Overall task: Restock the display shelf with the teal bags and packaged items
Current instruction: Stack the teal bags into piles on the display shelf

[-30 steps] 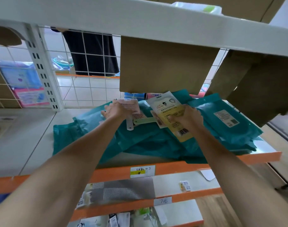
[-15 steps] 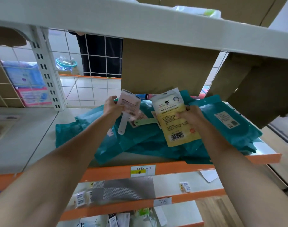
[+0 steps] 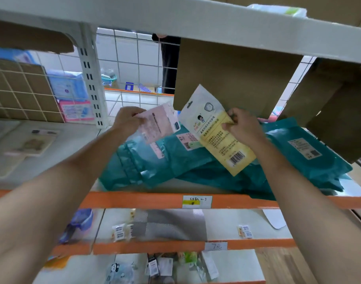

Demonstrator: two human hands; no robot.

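Several teal bags (image 3: 216, 171) lie piled on the white display shelf (image 3: 196, 187) with the orange front edge. My left hand (image 3: 127, 118) pinches a pink packaged item (image 3: 155, 124) and holds it above the pile. My right hand (image 3: 242, 126) grips a yellow and white packet (image 3: 214, 130) with a barcode by its right edge, lifted clear of the bags and tilted. A small pale green packaged item (image 3: 193, 143) still rests on the teal bags between the two hands.
Cardboard boxes (image 3: 233, 78) hang low under the upper shelf (image 3: 175, 19), right behind my hands. A wire grid and a slotted upright (image 3: 91, 85) stand at the back left. Lower shelves (image 3: 165, 226) hold small packets. A person in dark clothes (image 3: 170, 64) stands beyond the grid.
Both hands have lifted their packets off the teal bags and raised them. The view has shifted left and nearer.
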